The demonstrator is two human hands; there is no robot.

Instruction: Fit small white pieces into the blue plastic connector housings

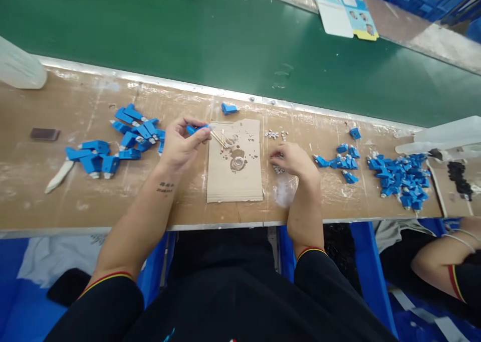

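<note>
Between the thumb and fingers of my left hand point(184, 142) is a blue plastic part point(196, 129), held above the left edge of a cardboard sheet point(233, 186). Thin sticks point(222, 139) lie on the cardboard beside dark wet stains and a small round clear piece point(237, 163). My right hand point(295, 159) is to the right of the cardboard, its fingers bent together over a few tiny grey pieces point(278, 169). Whatever is in its fingertips is hidden. Just beyond it lie more tiny grey pieces point(272, 134).
Blue parts lie in a left group point(141, 131), a small right group point(340, 161) and a larger heap point(402, 179). One blue part point(229, 109) rests behind the cardboard. A green conveyor belt point(225, 46) runs along the back. At right, a co-worker's arm point(439, 254) shows.
</note>
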